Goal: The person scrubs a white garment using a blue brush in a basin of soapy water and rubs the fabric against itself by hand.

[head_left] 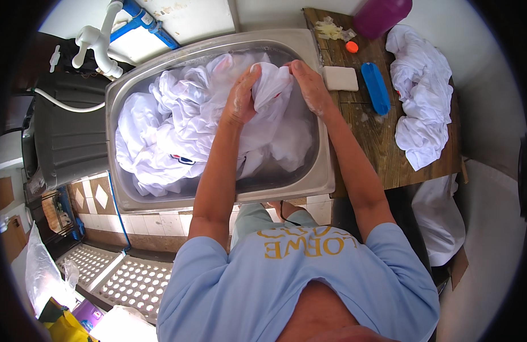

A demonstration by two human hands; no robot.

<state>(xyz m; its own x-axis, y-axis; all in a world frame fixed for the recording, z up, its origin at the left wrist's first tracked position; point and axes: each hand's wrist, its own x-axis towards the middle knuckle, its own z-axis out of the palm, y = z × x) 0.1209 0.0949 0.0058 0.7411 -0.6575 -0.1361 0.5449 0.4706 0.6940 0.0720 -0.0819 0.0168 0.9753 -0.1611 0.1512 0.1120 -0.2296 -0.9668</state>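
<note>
Clutching white cloth (272, 85): left hand (240, 97) grip closed; right hand (309, 85) grip closed; over steel sink (218, 196).

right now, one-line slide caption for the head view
Both hands, left hand and right hand, bunch white cloth over a steel basin.

White wet cloth (178, 131) filled nearly the whole steel rectangular sink (326, 171), leaving only a narrow strip of bare basin along the near and right walls. The white plastic tap (98, 40) stood beyond the far left corner. On the brown wooden counter (383, 154) to the right, a white soap bar (340, 78), a blue oblong brush (376, 87) and a heap of white garments (420, 91) crowded the far part; the near boards between sink and heap lay open.
</note>
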